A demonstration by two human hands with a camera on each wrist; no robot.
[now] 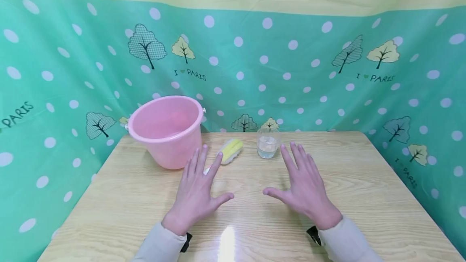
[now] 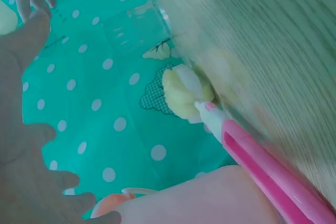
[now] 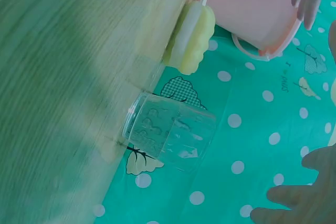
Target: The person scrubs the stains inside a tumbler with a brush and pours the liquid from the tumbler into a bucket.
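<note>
Both hands hover over the table with fingers straight and thumbs pointing inward, holding nothing. The left hand (image 1: 194,195) is in front of a pink bucket (image 1: 178,148) and a cup brush, whose yellow-and-white sponge head (image 1: 231,151) shows beyond the fingers. In the head view that hand hides most of the brush's handle; the left wrist view shows the pink and white handle (image 2: 268,171). The right hand (image 1: 306,191) is nearest to a clear glass (image 1: 267,144), which stands upright, partly filled with clear liquid. Raised lettering marks its side in the right wrist view.
The wooden table (image 1: 364,197) carries these things near its back edge. A green cloth (image 1: 251,51) with white dots and printed trees hangs behind and along both sides. The bucket stands at the back left, the glass near the back middle.
</note>
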